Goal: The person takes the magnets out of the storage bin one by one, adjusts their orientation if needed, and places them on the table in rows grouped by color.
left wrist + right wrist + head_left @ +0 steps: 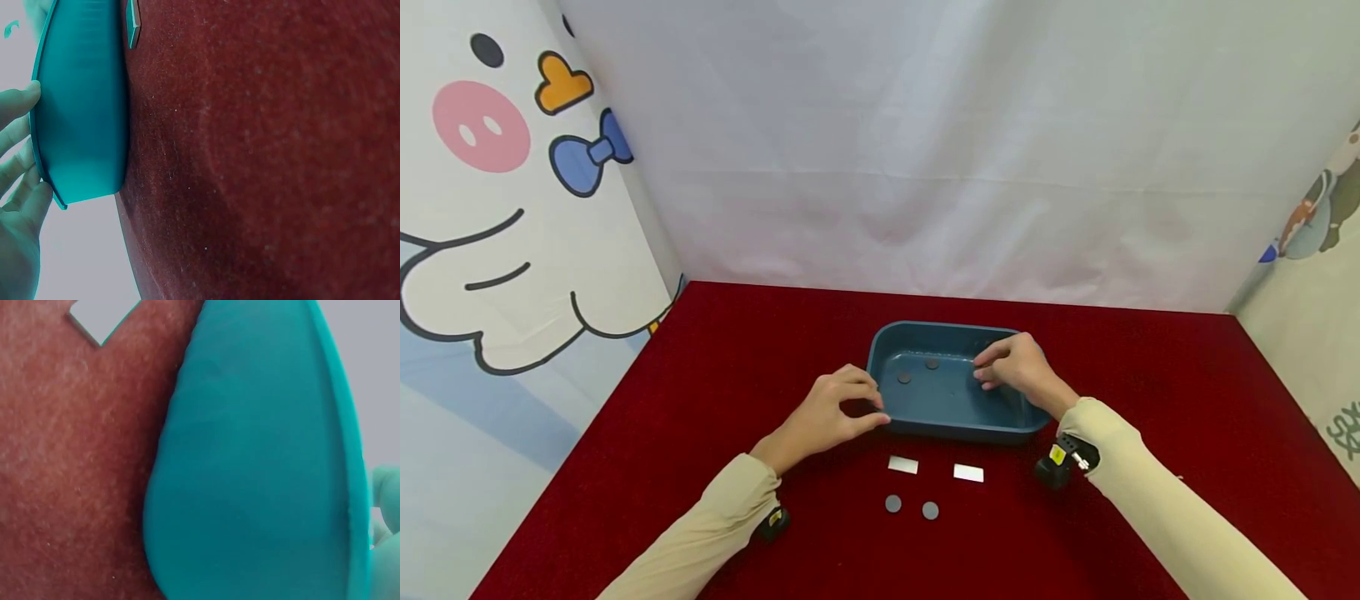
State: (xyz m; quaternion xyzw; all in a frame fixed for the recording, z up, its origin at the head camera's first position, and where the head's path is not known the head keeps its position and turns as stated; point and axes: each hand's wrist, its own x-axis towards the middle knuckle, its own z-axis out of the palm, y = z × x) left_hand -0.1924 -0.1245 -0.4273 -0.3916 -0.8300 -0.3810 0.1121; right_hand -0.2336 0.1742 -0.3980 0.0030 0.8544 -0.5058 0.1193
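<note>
Evidently the two hands were apart, at opposite ends of a blue tub (955, 430). Thumb and bent fingers of the left hand (837, 410) gripped the tub's rim at the near corner on its own side. The right hand (1017, 365) reached over the rim at the other end, its fingers bent above the tub's floor; whether they held anything could not be told.

Between the hands, inside the tub, lay two grey discs: one disc (904, 377) near the left hand's fingertips, and a farther disc (932, 363) nearer the right hand's fingers.

Closer to the person than either hand, and outside the tub, a white rectangle (903, 465) lay flat just below the left thumb, with a second white rectangle (968, 473) to its right. Nearer still, between the forearms, were a third disc (892, 503) and, just beside it, a fourth disc (930, 510). All this stood on a red-covered bench (760, 358).

Pale sleeves (1172, 500) covered both arms, and a dark device (1054, 469) sat below the right wrist. Beyond the hands hung a white cloth (925, 167).
</note>
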